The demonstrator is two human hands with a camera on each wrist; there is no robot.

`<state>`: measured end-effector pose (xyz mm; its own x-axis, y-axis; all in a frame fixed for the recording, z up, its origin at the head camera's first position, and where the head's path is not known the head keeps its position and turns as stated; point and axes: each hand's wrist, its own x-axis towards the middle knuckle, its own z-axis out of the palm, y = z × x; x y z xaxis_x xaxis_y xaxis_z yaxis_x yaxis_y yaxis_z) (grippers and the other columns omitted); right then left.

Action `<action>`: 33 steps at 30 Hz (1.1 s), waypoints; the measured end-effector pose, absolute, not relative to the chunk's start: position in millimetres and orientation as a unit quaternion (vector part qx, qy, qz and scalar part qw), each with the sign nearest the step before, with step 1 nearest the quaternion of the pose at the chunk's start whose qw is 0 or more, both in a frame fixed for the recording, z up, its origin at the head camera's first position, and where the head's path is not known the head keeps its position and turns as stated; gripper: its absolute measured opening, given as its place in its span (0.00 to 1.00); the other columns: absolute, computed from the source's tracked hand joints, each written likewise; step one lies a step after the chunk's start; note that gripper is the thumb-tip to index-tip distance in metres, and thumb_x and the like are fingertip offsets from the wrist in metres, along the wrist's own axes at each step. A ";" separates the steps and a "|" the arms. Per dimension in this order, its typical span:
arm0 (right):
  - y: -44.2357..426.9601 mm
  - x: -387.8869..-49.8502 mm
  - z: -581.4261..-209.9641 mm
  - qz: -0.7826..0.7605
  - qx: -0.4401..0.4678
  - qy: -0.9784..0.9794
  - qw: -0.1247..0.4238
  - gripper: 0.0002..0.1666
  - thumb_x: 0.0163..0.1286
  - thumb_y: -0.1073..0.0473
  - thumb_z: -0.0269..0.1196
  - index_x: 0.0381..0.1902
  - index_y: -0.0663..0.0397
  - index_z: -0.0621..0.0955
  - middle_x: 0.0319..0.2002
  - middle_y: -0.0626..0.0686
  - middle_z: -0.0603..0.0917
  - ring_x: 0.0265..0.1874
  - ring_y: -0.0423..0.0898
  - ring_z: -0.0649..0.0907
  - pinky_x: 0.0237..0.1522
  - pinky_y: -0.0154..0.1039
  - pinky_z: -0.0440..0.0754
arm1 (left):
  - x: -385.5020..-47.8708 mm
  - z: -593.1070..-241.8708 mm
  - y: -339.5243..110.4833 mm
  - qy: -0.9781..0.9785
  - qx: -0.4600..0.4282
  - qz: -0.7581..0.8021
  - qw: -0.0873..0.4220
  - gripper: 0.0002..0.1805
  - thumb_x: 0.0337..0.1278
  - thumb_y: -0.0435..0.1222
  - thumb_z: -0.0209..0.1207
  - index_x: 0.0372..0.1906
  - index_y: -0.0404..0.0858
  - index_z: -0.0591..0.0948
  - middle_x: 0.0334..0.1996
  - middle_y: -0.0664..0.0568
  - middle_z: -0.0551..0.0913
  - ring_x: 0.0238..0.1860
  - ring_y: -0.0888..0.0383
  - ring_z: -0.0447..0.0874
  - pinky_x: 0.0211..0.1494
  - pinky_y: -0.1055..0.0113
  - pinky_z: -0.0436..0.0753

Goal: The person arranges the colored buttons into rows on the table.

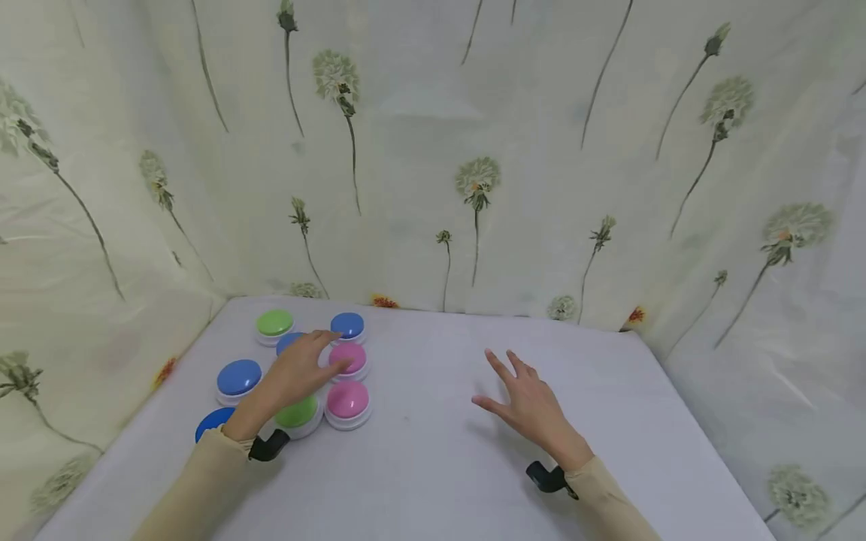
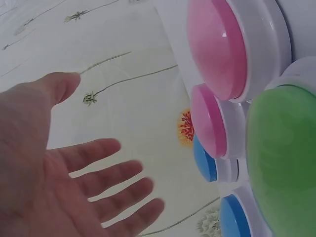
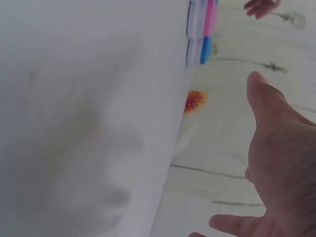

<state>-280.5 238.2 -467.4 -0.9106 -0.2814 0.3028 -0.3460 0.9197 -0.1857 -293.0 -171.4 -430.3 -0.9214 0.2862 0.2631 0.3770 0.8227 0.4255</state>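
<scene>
Several round push buttons with coloured domes on white bases stand in a group on the left of the white table. Above them hovers my left hand (image 1: pixel 301 368), fingers spread and holding nothing. Close to that hand are a pink button (image 1: pixel 349 352), a nearer pink button (image 1: pixel 348 399) and a green button (image 1: pixel 298 413). It partly covers a blue button (image 1: pixel 289 342). In the left wrist view a gap shows between the fingers and the green dome (image 2: pixel 284 158). My right hand (image 1: pixel 531 406) is raised over the table's right half, fingers apart, with nothing in it.
Another green button (image 1: pixel 274 322) and a blue button (image 1: pixel 348 324) stand at the back of the group. Two more blue buttons lie left, one (image 1: pixel 239 377) beside the forearm, one (image 1: pixel 213 422) partly behind the sleeve. A dandelion-print cloth (image 1: pixel 406 150) surrounds the table (image 1: pixel 433 466).
</scene>
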 end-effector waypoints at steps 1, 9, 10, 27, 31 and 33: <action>235.4 -280.7 -465.4 0.121 0.167 -0.969 0.136 0.53 0.56 0.20 0.54 0.75 0.31 0.56 0.72 0.62 0.62 0.62 0.68 0.71 0.48 0.65 0.76 | -292.2 -429.2 -170.5 -0.951 -0.174 -0.243 0.083 0.40 0.59 0.63 0.52 0.68 0.42 0.69 0.66 0.42 0.71 0.67 0.41 0.67 0.64 0.40 0.70; 194.8 -286.6 -452.8 0.135 0.219 -0.959 0.118 0.52 0.55 0.20 0.54 0.74 0.29 0.58 0.62 0.55 0.74 0.52 0.54 0.79 0.42 0.51 0.80 | -289.4 -423.1 -167.5 -0.950 -0.171 -0.262 0.015 0.45 0.50 0.68 0.56 0.64 0.40 0.71 0.59 0.42 0.76 0.60 0.45 0.75 0.57 0.46 0.78; 188.5 -287.5 -452.4 0.134 0.226 -0.958 0.114 0.51 0.56 0.20 0.55 0.74 0.29 0.59 0.60 0.55 0.75 0.51 0.52 0.79 0.42 0.49 0.81 | -289.9 -424.0 -167.1 -0.950 -0.166 -0.264 0.005 0.46 0.47 0.69 0.58 0.63 0.39 0.71 0.57 0.43 0.77 0.58 0.46 0.76 0.55 0.48 0.79; 99.3 -301.5 -471.7 0.148 0.315 -0.937 0.003 0.48 0.53 0.25 0.64 0.67 0.40 0.71 0.49 0.50 0.80 0.45 0.44 0.79 0.45 0.41 0.79 | -289.9 -444.0 -164.0 -0.969 -0.188 -0.146 -0.069 0.45 0.37 0.57 0.72 0.58 0.33 0.74 0.55 0.42 0.78 0.59 0.43 0.72 0.66 0.38 0.64; 81.8 -303.5 -478.2 0.144 0.322 -0.936 -0.020 0.50 0.51 0.27 0.67 0.67 0.43 0.72 0.49 0.51 0.79 0.45 0.44 0.79 0.48 0.42 0.78 | -285.9 -448.9 -162.6 -0.966 -0.193 -0.146 -0.091 0.44 0.36 0.55 0.74 0.58 0.34 0.74 0.53 0.45 0.78 0.56 0.47 0.73 0.65 0.41 0.66; 75.0 -305.1 -480.9 0.138 0.329 -0.934 -0.023 0.50 0.51 0.28 0.67 0.67 0.45 0.72 0.50 0.51 0.79 0.46 0.43 0.79 0.49 0.42 0.77 | -285.0 -451.3 -162.0 -0.965 -0.193 -0.149 -0.092 0.44 0.35 0.54 0.75 0.57 0.34 0.74 0.51 0.46 0.79 0.54 0.48 0.73 0.65 0.42 0.67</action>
<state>-305.1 75.0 -480.9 -0.7830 -0.6202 0.0471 -0.6073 0.7460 -0.2732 -285.0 -162.0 -451.3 -0.9087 0.3998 -0.1203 0.3447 0.8810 0.3240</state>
